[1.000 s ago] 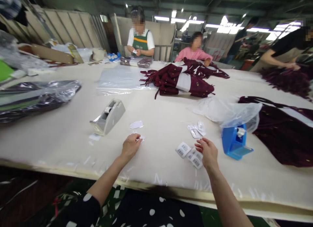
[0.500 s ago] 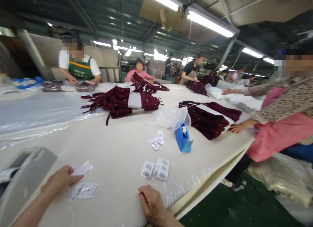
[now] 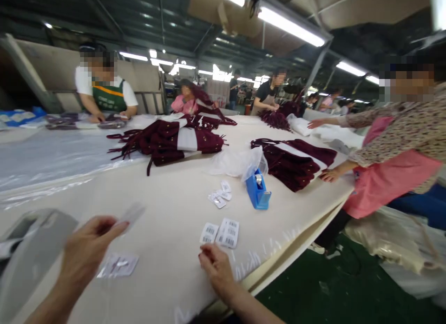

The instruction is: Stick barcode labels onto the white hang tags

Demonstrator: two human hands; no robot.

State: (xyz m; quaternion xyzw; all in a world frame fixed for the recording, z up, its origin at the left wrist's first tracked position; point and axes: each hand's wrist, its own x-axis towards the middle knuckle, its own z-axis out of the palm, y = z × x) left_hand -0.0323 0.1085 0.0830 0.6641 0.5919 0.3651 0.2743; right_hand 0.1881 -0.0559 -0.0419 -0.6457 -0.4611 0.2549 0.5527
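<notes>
My left hand [image 3: 92,242] pinches a small translucent plastic bag [image 3: 131,216], blurred, raised over the left side of the table. Below it, a similar small packet with dark print [image 3: 120,265] lies flat. My right hand [image 3: 216,267] is closed, thumb and fingers together, at the near edge of a small barcode label sheet [image 3: 209,232]; whatever is between the fingertips cannot be made out. A larger barcode label sheet [image 3: 228,233] lies beside it. Farther off are several small printed packets [image 3: 220,195] and a blue tape dispenser [image 3: 258,191].
Burgundy garments with white bands [image 3: 167,140] lie across the table [image 3: 167,203], with another stack [image 3: 294,163] at right under a co-worker's hand [image 3: 331,175]. Clear plastic [image 3: 237,162] sits behind the dispenser. A grey machine [image 3: 45,249] stands left. Other people work at the far side.
My left hand has risen slightly with the bag, which has swung up and right. My right hand has moved forward to the label sheets. The view has shifted a little.
</notes>
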